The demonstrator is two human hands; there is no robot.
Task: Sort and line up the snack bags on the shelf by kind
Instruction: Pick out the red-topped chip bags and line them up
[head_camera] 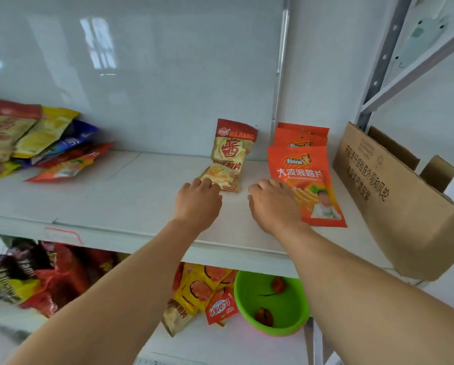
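A cream and red chip bag [229, 156] leans against the back wall of the white shelf [131, 191]. My left hand [198, 200] touches its bottom left corner with relaxed fingers. To the right stand orange chip bags [303, 164], several in a row one behind another. My right hand [273, 204] rests on the lower left edge of the front orange bag, fingers spread. An unsorted heap of mixed snack bags [36, 140] lies at the shelf's far left.
An open cardboard box [394, 201] stands at the shelf's right end. On the lower shelf lie more snack bags [202, 293] and a green plastic bowl [273, 301]. A grey metal upright [378, 64] rises at the back right.
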